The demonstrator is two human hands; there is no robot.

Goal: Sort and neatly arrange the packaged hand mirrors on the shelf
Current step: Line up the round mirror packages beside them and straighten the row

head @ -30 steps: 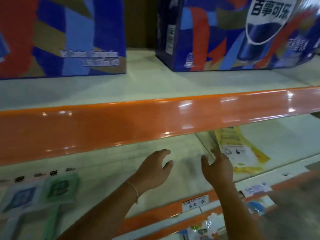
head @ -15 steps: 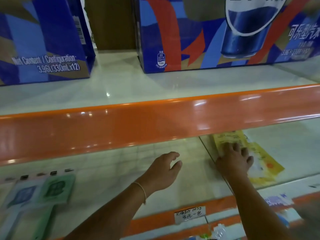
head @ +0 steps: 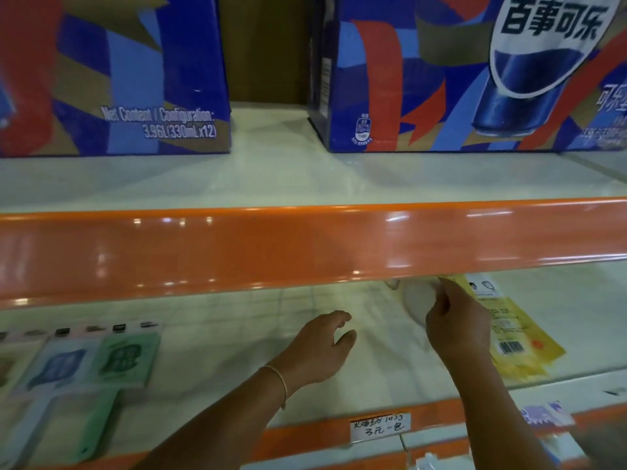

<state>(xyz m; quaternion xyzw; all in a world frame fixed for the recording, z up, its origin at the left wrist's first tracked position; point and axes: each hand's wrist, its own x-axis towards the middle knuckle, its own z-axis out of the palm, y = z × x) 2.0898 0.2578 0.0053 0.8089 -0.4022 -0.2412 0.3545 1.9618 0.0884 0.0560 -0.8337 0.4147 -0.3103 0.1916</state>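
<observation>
Fetching a mirror pack
Right hand [head: 456,329] pinches the yellow pack [head: 515,337]; left hand [head: 317,347] hovers relaxed, empty — next, carry it to the mirrors [head: 125,359].

We note the glossy orange front rail [head: 305,252] of the upper shelf overhanging the lower shelf, leaving a low slot for entry. On the pale lower shelf board [head: 237,340], bare surface lies between the green and blue packaged hand mirrors [head: 84,364] at the left and the yellow printed packets [head: 519,340] at the right. Both forearms pass through this slot. Above, two blue cola cartons [head: 475,79] stand apart, with a gap between them.
</observation>
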